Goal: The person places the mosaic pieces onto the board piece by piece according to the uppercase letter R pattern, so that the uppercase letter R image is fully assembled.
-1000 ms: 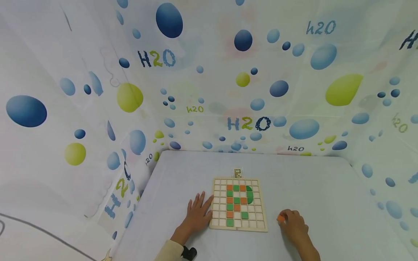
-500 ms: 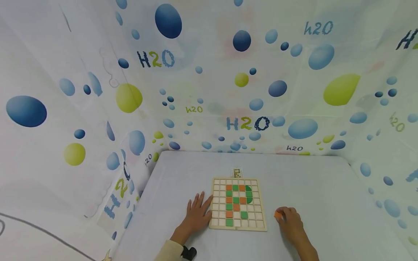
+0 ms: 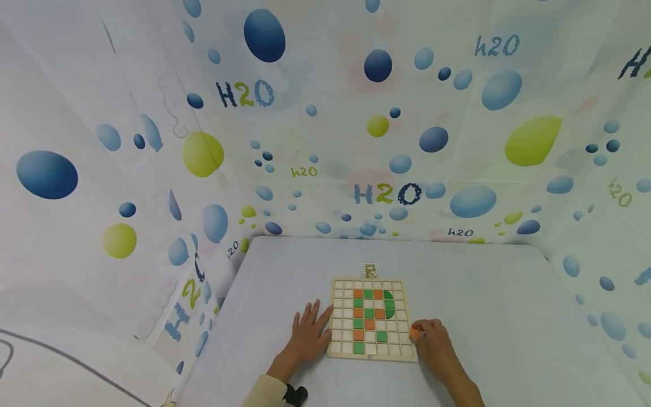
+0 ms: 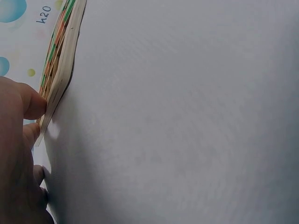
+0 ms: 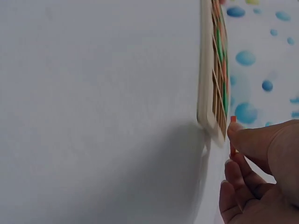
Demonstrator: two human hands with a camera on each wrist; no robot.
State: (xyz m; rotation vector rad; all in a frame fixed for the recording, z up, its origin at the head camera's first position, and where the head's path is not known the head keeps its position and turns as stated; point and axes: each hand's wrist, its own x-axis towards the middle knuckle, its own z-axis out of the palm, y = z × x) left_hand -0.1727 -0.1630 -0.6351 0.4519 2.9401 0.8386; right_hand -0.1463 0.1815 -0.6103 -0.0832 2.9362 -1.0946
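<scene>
A wooden grid board (image 3: pixel 342 356) lies on the table, with green and orange tiles in its cells forming a letter-like R shape. My left hand (image 3: pixel 307 336) rests at the board's left edge with straight, spread fingers; in the left wrist view its fingertips (image 4: pixel 36 106) touch the side of the frame. At the board's right edge, my right hand (image 3: pixel 435 346) pinches an orange tile (image 3: pixel 415 333) between thumb and fingers. Seen from the right wrist, that tile (image 5: pixel 233 119) stands on edge in the pinch, close by the board's corner.
A small pattern card (image 3: pixel 370 270) with a brown figure lies just beyond the board's far edge. The white-covered table (image 3: pixel 478 294) stretches to both sides. A curtain (image 3: pixel 325 141) with blue and green bubbles stands behind. A black object (image 3: pixel 296 395) sits by the left sleeve.
My right hand has moved left, bringing the orange tile from the table on the right up to the board's right edge. The left hand stays in place against the board.
</scene>
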